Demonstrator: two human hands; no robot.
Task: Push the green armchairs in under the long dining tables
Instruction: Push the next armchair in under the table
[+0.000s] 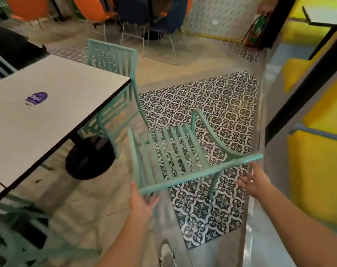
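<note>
A green slatted armchair [175,151] stands on the patterned tiles, away from the long grey dining table [54,112], with its back rail toward me. My left hand [142,201] touches the left end of that rail with fingers extended beneath it. My right hand [254,182] is open with fingers spread, just below the rail's right end; contact is unclear. A second green armchair [115,60] sits at the table's far corner, its seat partly beneath the tabletop. A third green chair [19,239], blurred, is at the table's near side, lower left.
The table's black pedestal base [88,160] sits left of the chair in front of me. Yellow booth seats [317,180] and a low ledge line the right. Orange chairs [94,8] and blue chairs [163,16] fill the back. A purple sticker [36,97] lies on the tabletop.
</note>
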